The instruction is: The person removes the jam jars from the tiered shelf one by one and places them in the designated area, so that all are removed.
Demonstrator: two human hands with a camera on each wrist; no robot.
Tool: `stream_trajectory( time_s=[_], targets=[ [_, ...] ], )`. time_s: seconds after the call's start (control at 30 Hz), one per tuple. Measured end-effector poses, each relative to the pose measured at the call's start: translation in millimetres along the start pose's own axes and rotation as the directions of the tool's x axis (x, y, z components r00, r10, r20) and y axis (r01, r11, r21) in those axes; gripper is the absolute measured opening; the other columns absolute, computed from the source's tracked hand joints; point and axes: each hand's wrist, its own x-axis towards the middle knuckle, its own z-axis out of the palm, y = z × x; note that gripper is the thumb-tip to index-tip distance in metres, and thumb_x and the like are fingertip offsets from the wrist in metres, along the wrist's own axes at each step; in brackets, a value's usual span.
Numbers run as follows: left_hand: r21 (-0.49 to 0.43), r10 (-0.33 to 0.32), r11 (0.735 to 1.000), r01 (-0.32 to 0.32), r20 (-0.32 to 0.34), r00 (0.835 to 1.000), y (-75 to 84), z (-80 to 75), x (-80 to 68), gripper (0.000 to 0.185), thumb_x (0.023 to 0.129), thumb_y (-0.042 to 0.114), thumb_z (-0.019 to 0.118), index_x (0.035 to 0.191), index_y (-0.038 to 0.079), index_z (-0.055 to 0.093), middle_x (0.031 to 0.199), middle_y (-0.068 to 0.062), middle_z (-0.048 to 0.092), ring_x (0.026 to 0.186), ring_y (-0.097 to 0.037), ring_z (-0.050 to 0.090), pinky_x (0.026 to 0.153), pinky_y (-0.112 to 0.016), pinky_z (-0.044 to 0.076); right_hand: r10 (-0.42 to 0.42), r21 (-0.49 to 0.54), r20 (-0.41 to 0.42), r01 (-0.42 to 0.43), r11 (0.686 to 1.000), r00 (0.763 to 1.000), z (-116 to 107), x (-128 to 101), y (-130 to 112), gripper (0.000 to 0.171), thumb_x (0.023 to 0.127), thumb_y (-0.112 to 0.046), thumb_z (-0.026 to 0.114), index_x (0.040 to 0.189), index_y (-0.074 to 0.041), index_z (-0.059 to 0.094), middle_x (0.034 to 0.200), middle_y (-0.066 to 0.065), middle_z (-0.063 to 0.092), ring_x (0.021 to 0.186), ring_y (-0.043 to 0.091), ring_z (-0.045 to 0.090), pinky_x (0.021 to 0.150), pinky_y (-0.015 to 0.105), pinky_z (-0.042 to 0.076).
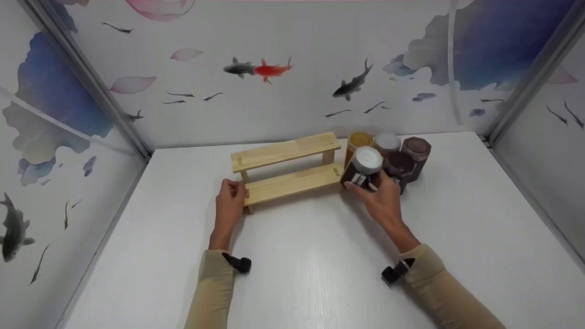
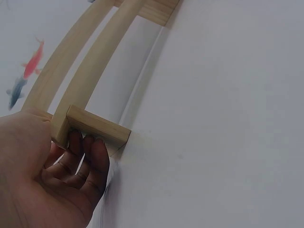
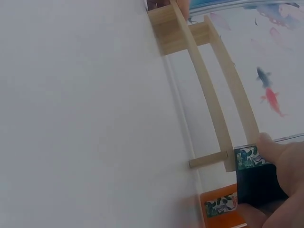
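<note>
A two-tier light wooden rack point(image 1: 292, 183) stands at a slant near the back of the white table. My left hand point(image 1: 229, 203) holds the left end of its lower shelf, with fingertips tucked under the board beside the leg point(image 2: 97, 126) in the left wrist view. At the rack's right end, my right hand point(image 1: 385, 198) grips a dark jar with a white lid point(image 1: 368, 158), thumb on one side and fingers round the other. The jar's patterned label point(image 3: 251, 157) shows in the right wrist view, close by the rack's end.
Behind the held jar cluster an amber jar point(image 1: 359, 138), a white-lidded jar point(image 1: 387, 141), a dark jar point(image 1: 400, 163) and a brown faceted jar point(image 1: 417, 148). White panels point(image 1: 292, 105) painted with fish enclose the table point(image 1: 301, 274) at the back and sides.
</note>
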Motion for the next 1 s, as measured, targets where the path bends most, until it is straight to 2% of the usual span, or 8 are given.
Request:
stream_trajectory(
  time_s=[0.33, 0.5, 0.67, 0.77, 0.83, 0.9, 1.0],
  targets=[
    [-0.001, 0.014, 1.000, -0.014, -0.005, 1.000, -1.5, -0.9, -2.5, 0.028, 0.113, 0.033, 0.053, 0.124, 0.008, 0.059, 0.106, -0.011, 0.070, 0.087, -0.019, 0.062, 0.067, -0.029, 0.051, 0.065, -0.002, 0.037, -0.065, 0.998, 0.997, -12.9, -6.6, 5.1, 0.083, 0.086, -0.032, 0.095, 0.151, 0.000, 0.053, 0.145, 0.021, 0.067, 0.134, 0.031, 0.067, 0.109, 0.045, 0.056],
    [0.002, 0.016, 1.000, -0.016, 0.005, 1.000, -0.3, -1.3, -1.0, 0.028, 0.114, 0.033, 0.053, 0.125, 0.007, 0.058, 0.107, -0.012, 0.069, 0.089, -0.019, 0.062, 0.069, -0.028, 0.051, 0.093, -0.072, 0.044, -0.090, 0.993, 0.995, -21.4, -8.7, 6.3, 0.080, 0.088, -0.039, 0.093, 0.147, 0.001, 0.057, 0.139, 0.022, 0.071, 0.129, 0.032, 0.070, 0.106, 0.046, 0.057],
    [0.010, -0.003, 1.000, 0.003, 0.016, 1.000, 0.4, -2.5, -0.7, 0.029, 0.114, 0.033, 0.052, 0.126, 0.007, 0.058, 0.110, -0.012, 0.068, 0.091, -0.020, 0.062, 0.070, -0.027, 0.051, 0.088, -0.195, 0.115, -0.064, 0.979, 0.989, -26.9, -13.7, 7.3, 0.073, 0.090, -0.032, 0.092, 0.144, 0.005, 0.059, 0.136, 0.027, 0.072, 0.127, 0.036, 0.071, 0.103, 0.050, 0.059],
    [0.008, -0.007, 1.000, 0.006, 0.017, 1.000, 1.0, -3.0, -0.1, 0.029, 0.115, 0.033, 0.052, 0.127, 0.007, 0.057, 0.112, -0.012, 0.068, 0.092, -0.020, 0.062, 0.070, -0.027, 0.051, 0.069, -0.312, 0.173, -0.012, 0.950, 0.983, -28.7, -16.0, 4.2, 0.069, 0.092, -0.029, 0.090, 0.141, 0.009, 0.060, 0.132, 0.031, 0.072, 0.124, 0.040, 0.072, 0.099, 0.054, 0.060],
    [0.004, 0.000, 1.000, 0.000, 0.020, 1.000, 1.4, -3.2, 0.1, 0.029, 0.115, 0.033, 0.051, 0.127, 0.007, 0.057, 0.112, -0.013, 0.068, 0.092, -0.020, 0.062, 0.070, -0.028, 0.051, 0.056, -0.404, 0.173, 0.019, 0.915, 0.983, -29.8, -16.3, 1.5, 0.064, 0.092, -0.032, 0.090, 0.131, 0.011, 0.065, 0.121, 0.033, 0.075, 0.112, 0.041, 0.076, 0.089, 0.055, 0.061],
    [-0.001, 0.003, 1.000, -0.003, 0.021, 1.000, 1.3, -3.1, -0.2, 0.029, 0.115, 0.034, 0.052, 0.127, 0.008, 0.057, 0.110, -0.013, 0.068, 0.091, -0.020, 0.062, 0.070, -0.028, 0.051, 0.052, -0.495, 0.147, 0.028, 0.868, 0.988, -31.5, -14.8, -0.1, 0.058, 0.090, -0.039, 0.091, 0.114, 0.010, 0.071, 0.104, 0.030, 0.077, 0.094, 0.038, 0.077, 0.075, 0.052, 0.061],
    [0.003, 0.001, 1.000, -0.001, 0.027, 1.000, 0.8, -2.6, -1.4, 0.029, 0.115, 0.033, 0.052, 0.126, 0.007, 0.057, 0.108, -0.012, 0.068, 0.089, -0.020, 0.061, 0.069, -0.029, 0.050, 0.058, -0.613, 0.101, 0.016, 0.790, 0.993, -35.2, -11.6, 1.3, 0.054, 0.087, -0.049, 0.091, 0.080, 0.001, 0.071, 0.074, 0.019, 0.071, 0.067, 0.029, 0.066, 0.055, 0.045, 0.051]
  ],
)
